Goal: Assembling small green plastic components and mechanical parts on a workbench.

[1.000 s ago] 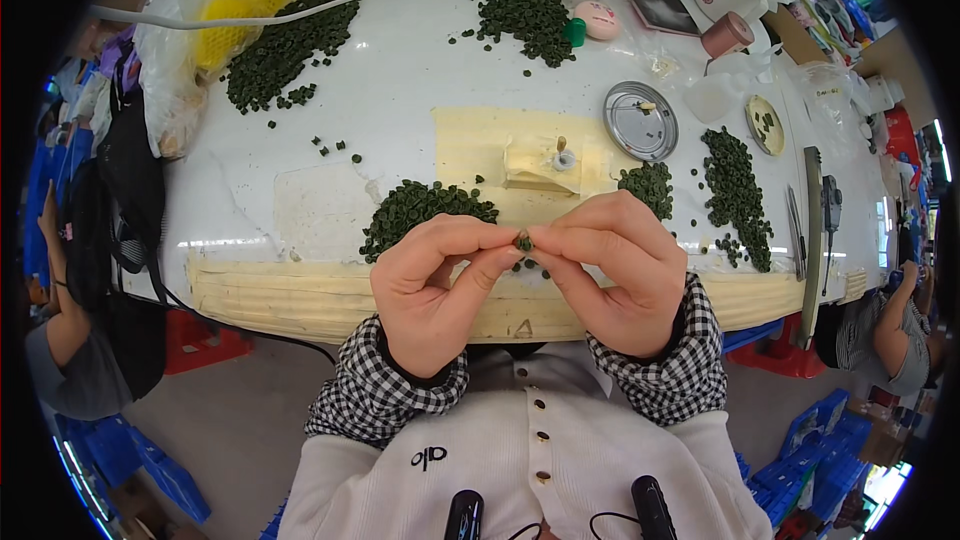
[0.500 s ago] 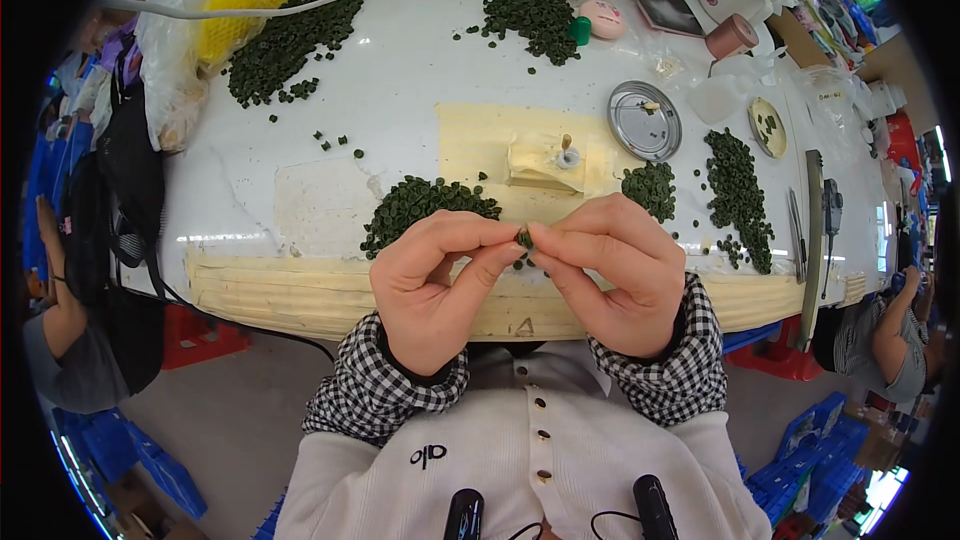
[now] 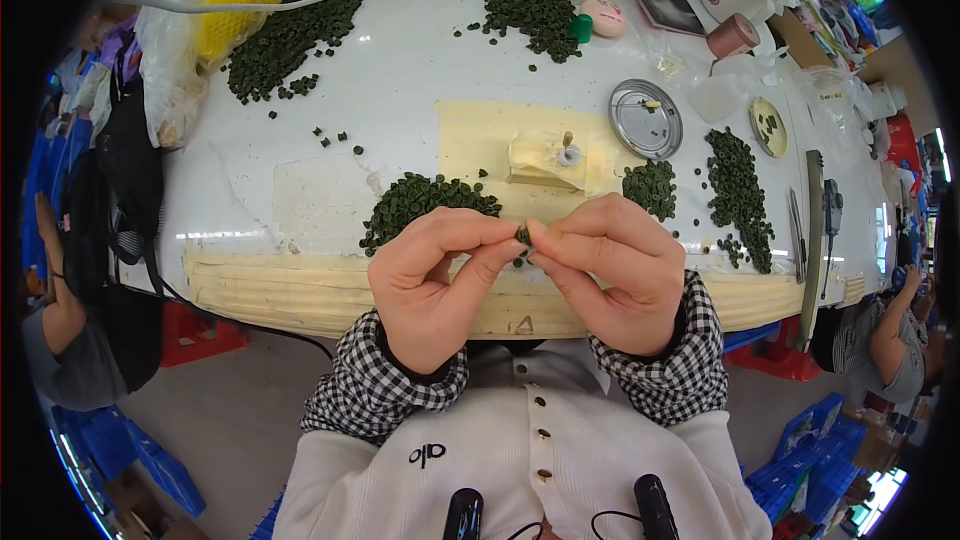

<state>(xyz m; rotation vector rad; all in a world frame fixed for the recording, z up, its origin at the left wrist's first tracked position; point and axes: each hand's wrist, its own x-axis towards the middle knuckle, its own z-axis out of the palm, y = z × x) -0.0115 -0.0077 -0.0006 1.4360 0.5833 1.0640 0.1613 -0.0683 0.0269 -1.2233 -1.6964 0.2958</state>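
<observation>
L hand (image 3: 430,285): thumb + index pinching sm. dk-green rounded pc (image 3: 523,235)
R hand (image 3: 625,275): pinching same pc, opp. side

The left hand (image 3: 420,285) and table (image 3: 400,70) sit slightly higher in view.

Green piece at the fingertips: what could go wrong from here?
1. The green piece is tiny and sits between the fingertips of the left hand and right hand; a slight slip of the grip could drop it.
2. If dropped, it might get lost among the look-alikes in the pile beside the left hand.
3. The right hand appears close to the small heap; a careless sideways move could scatter it.
</observation>
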